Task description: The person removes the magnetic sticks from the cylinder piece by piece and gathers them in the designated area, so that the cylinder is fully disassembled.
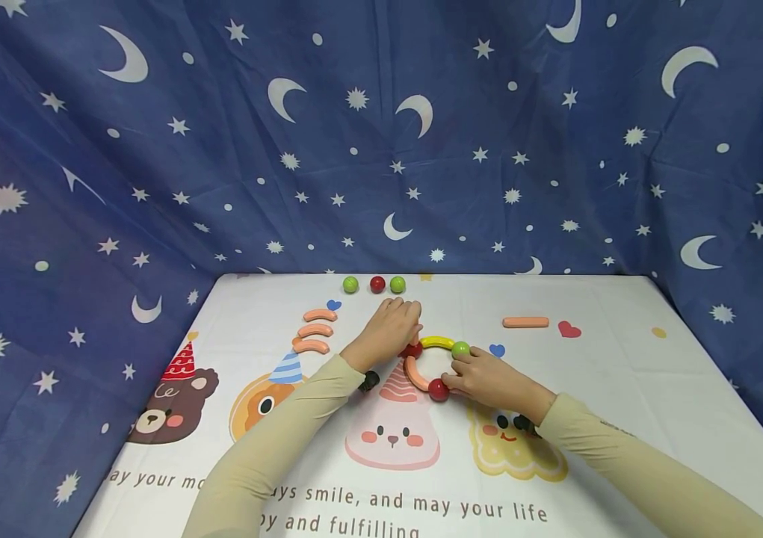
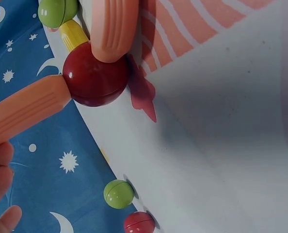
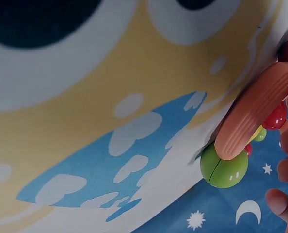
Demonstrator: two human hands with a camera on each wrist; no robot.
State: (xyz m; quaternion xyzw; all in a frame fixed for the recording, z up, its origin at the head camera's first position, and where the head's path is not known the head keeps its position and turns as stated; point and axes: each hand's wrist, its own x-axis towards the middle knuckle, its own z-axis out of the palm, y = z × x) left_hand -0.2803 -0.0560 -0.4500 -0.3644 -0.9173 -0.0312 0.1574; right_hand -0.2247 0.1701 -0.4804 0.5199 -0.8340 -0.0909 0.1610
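A ring of sticks and balls lies on the cloth, made of a yellow curved stick [image 1: 437,342], a green ball [image 1: 460,349], two red balls [image 1: 439,389] and curved orange sticks [image 1: 415,375]. My left hand [image 1: 384,332] pinches an orange stick [image 2: 30,109] whose end meets the upper-left red ball [image 2: 95,77]. At the ring's right side, my right hand [image 1: 494,379] has its fingertips bent over another curved orange stick [image 3: 255,111], which runs to the green ball [image 3: 224,166]. That stick is hidden beneath the hand in the head view.
Two loose green balls [image 1: 350,285] and a red ball [image 1: 377,284] sit at the table's back edge. Several curved orange sticks [image 1: 316,329] lie at left, and a straight orange stick [image 1: 525,322] at right. A blue starry curtain [image 1: 381,149] rises behind the table.
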